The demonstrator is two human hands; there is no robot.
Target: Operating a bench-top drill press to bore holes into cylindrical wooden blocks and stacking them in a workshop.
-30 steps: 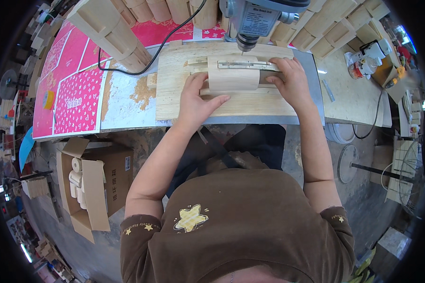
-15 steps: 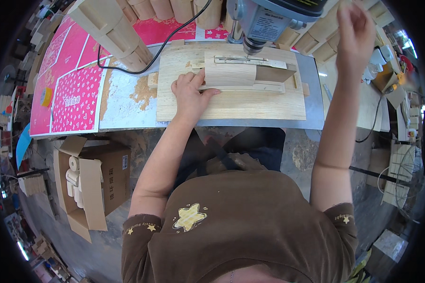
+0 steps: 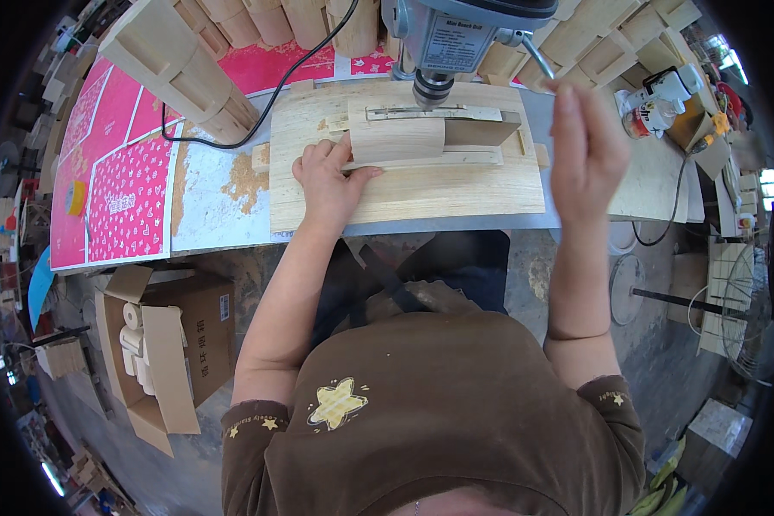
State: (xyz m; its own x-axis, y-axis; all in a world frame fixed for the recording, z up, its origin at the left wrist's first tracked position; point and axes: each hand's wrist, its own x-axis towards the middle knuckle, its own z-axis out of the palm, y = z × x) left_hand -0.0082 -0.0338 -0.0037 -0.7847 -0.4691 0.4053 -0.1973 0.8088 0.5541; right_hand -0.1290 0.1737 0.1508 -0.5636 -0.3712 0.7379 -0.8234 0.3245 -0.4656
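A pale wooden block [image 3: 397, 139] with a curved face lies in a wooden jig on a broad wooden board [image 3: 404, 199]. My left hand [image 3: 328, 179] grips the block's left end, thumb stretched along the lower front edge and fingers behind. Above the block's back edge stands the grey bench drill [image 3: 456, 39], its dark chuck [image 3: 433, 89] low over the work; the bit's tip is hard to make out. My right hand [image 3: 589, 155], slightly blurred, is closed on the end of the drill's metal lever [image 3: 537, 57], to the right of the drill.
Wooden pieces stand along the back, with a tall stack [image 3: 176, 73] at the left beside a black cable [image 3: 271, 107]. Sawdust and yellow tape [image 3: 76, 198] lie on the pink-patterned table cover [image 3: 129, 206]. Bottles [image 3: 654, 112] stand at the right. A cardboard box [image 3: 206, 344] of wooden parts sits below left.
My right hand has come down toward me with the drill's lever, and the chuck sits lower over the block. My left hand keeps its grip. The whole view has shifted slightly.
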